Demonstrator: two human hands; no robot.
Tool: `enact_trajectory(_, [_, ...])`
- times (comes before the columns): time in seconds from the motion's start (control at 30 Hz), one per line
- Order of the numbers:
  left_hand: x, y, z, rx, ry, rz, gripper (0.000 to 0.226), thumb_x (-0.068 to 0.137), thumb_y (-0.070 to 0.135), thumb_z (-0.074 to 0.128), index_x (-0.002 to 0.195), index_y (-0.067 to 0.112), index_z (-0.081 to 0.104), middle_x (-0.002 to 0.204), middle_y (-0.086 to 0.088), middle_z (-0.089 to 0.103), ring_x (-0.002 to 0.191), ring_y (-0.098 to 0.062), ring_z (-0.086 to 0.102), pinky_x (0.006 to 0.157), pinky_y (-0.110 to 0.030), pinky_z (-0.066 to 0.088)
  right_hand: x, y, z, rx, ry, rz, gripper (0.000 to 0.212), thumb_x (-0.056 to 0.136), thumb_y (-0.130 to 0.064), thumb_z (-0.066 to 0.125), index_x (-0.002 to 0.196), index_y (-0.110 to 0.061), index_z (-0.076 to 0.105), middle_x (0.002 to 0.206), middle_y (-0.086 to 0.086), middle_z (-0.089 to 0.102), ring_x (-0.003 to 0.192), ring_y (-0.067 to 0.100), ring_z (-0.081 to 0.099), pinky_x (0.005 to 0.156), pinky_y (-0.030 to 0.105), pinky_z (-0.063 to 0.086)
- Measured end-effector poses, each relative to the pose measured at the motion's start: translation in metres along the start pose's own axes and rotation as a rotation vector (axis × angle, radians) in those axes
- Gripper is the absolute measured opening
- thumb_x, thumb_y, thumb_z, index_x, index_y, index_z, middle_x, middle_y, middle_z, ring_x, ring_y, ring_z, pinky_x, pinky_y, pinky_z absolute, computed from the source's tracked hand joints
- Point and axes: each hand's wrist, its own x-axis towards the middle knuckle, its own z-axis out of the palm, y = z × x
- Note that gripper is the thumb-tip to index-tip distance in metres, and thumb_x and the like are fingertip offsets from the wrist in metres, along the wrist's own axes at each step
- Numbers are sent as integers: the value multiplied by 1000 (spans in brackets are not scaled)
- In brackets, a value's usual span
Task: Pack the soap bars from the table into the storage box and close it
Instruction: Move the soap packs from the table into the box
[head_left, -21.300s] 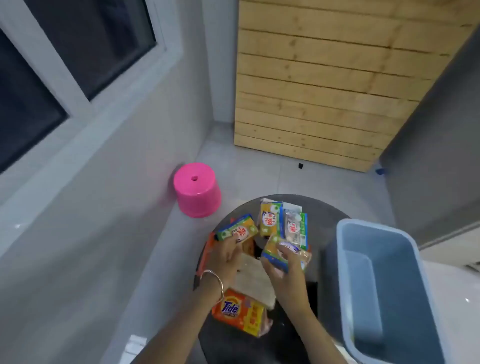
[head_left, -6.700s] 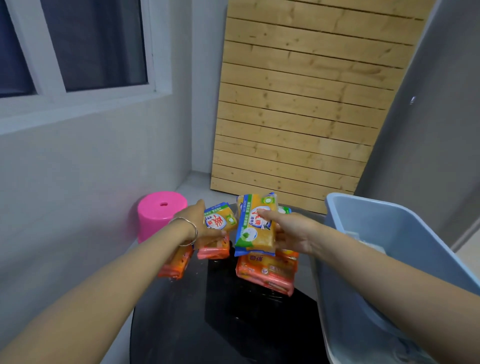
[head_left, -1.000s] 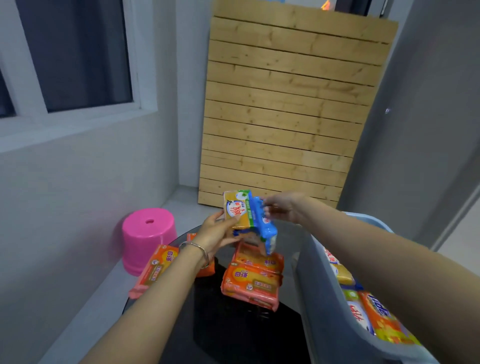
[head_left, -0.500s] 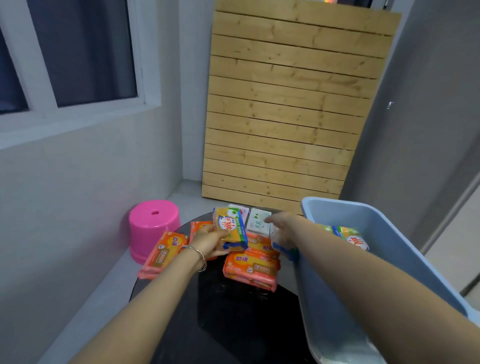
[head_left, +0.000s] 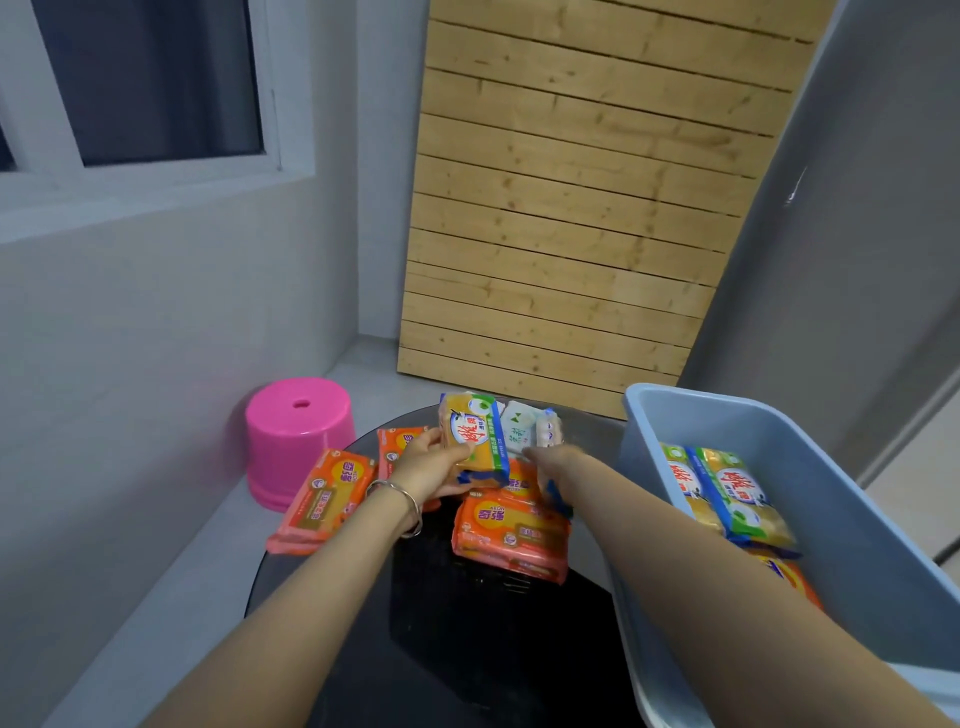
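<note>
Looks like a plain room or enclosed balcony in a home. Bare grey plastered walls (head_left: 130, 364) on the left, a white-framed window (head_left: 156, 104) at the upper left, a slatted pine panel (head_left: 571, 208) leaning in the corner at top centre. Lower down, a pink plastic stool (head_left: 298, 431) on the tiled floor, a round black table (head_left: 467, 649) strewn with wrapped laundry soap bars (head_left: 511, 535), and a blue plastic storage box (head_left: 857, 545) at the lower right.

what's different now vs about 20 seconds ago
The blue storage box, empty then, now holds several soap packs. The left hand has taken hold of a yellow soap pack; the right hand reaches among the rest. The pink stool and the orange packs remain.
</note>
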Motion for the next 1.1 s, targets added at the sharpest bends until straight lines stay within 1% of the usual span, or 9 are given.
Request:
enact_trajectory(0.1, [3,-1,1,20,4,4,46,86,9,60,130,7,45,127,-16,60,111,-33,61,85,-43,53,8,-1,3,105,-65,-6,70,85,-32,65,141,-8,31,137,17,51,122,32,54,102,42,45])
enact_trajectory(0.23, [1,-4,5,65,20,13,38,86,10,61,121,16,47,125,-14,61,108,-31,63,81,-42,54,8,-4,2,321,-158,65,63,89,-19,61,141,-14,26,129,16,56,110,30,62,93,45,52])
enact_trajectory(0.37, [-4,-3,7,43,46,16,45,86,9,60,129,12,45,127,-16,59,110,-32,62,81,-42,54,-1,1,-8,63,-58,-50,32,90,-11,55,121,-4,50,128,16,59,115,28,59,96,34,51])
enact_trajectory(0.47, [-13,1,9,-28,55,5,44,87,7,58,129,8,45,128,-18,58,111,-34,60,80,-42,53,-12,-2,-15,-71,-19,-211,39,94,-4,45,131,3,49,136,20,53,125,32,52,96,34,46])
enact_trajectory(0.57, [-23,13,10,-89,41,33,43,88,9,58,129,4,47,124,-18,61,99,-28,65,66,-33,59,-35,-20,-24,-115,64,-355,37,94,-19,50,126,-1,54,127,18,59,116,32,57,88,34,46])
enact_trajectory(0.63, [-31,27,13,-120,11,75,41,87,10,60,125,2,51,117,-18,64,84,-23,68,55,-28,60,-54,-35,-32,-85,57,-433,36,91,-34,52,114,-7,58,110,15,62,93,29,59,74,30,45])
enact_trajectory(0.73, [-47,52,31,-104,-33,154,39,85,10,62,122,3,51,120,-19,65,83,-23,68,62,-31,60,-82,-49,-52,-179,94,-599,26,92,-33,49,100,-9,55,91,9,57,73,22,52,56,26,38])
enact_trajectory(0.9, [-74,77,75,-159,-78,215,54,82,8,65,128,3,36,128,-16,58,84,-24,66,57,-32,60,-115,-40,-90,-201,178,-932,15,93,-20,47,103,-11,40,80,-5,52,82,26,53,54,27,33])
enact_trajectory(1.1, [-95,79,119,-268,-208,200,50,87,7,55,134,6,38,126,-23,59,84,-28,66,59,-34,59,-126,-13,-140,-123,106,-1003,23,94,-44,46,106,-27,53,100,-8,62,82,2,59,68,14,45])
